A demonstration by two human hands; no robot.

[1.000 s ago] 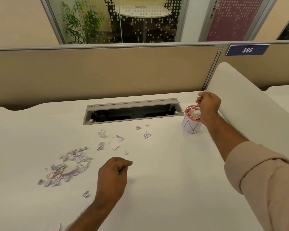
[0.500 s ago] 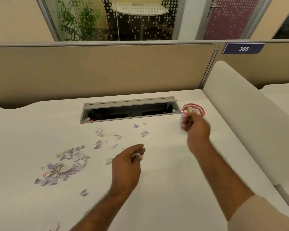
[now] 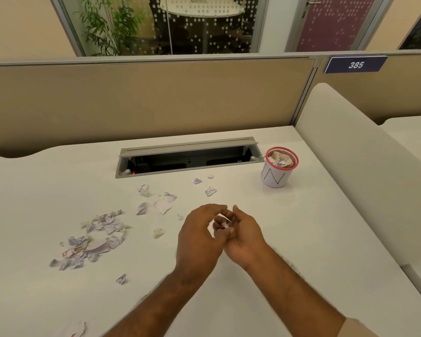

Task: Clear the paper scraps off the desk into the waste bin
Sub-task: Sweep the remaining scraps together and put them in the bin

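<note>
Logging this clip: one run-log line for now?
hands: left, right meet over desk | scrap between fingers | bin part-filled | scraps remain

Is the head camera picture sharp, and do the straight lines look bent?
Head view: soft overall; the two hands, left hand and right hand, are slightly blurred; the beige partition top bows from wide-angle distortion; lighting is even, with faint shadows beside the small red-rimmed white waste bin.

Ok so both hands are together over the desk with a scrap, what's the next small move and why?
Probably pass the scrap into the right hand and carry it to the bin. The left hand pinches it right against the right fingers, and the bin stands on the right.
</note>
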